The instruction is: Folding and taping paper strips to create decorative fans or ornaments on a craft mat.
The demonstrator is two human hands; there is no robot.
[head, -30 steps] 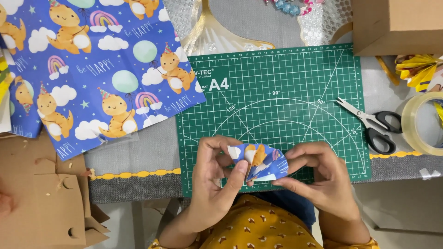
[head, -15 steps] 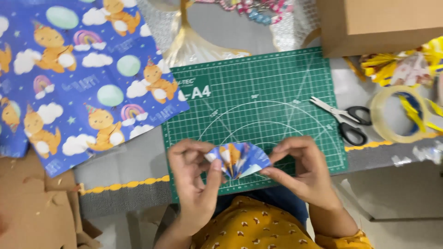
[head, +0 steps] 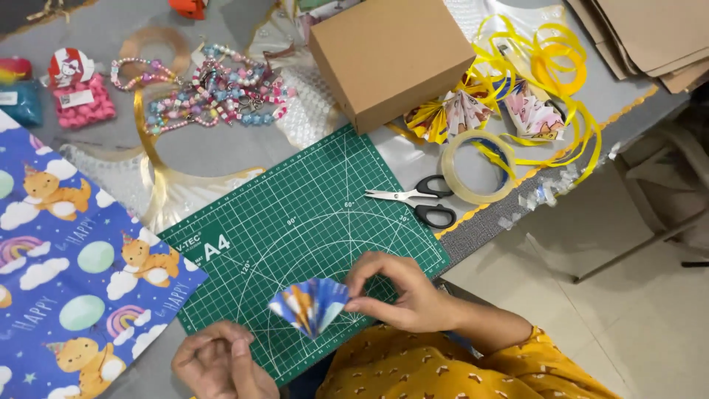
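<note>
Right hand [head: 402, 295] pinching paper fan [head: 309, 304], pleats spreading up-left

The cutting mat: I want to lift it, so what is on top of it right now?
On the green cutting mat lies a folded paper fan, pinched by the right hand. The scissors touch its edge. What is under the fan and hand is covered.

Blue pleated paper fan [head: 309, 305], spread, above green mat [head: 310, 222].

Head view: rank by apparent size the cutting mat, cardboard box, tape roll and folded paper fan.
1. Cutting mat
2. Cardboard box
3. Tape roll and paper fan: they look alike; the fan is nearer the camera, pinched by the right hand.
</note>
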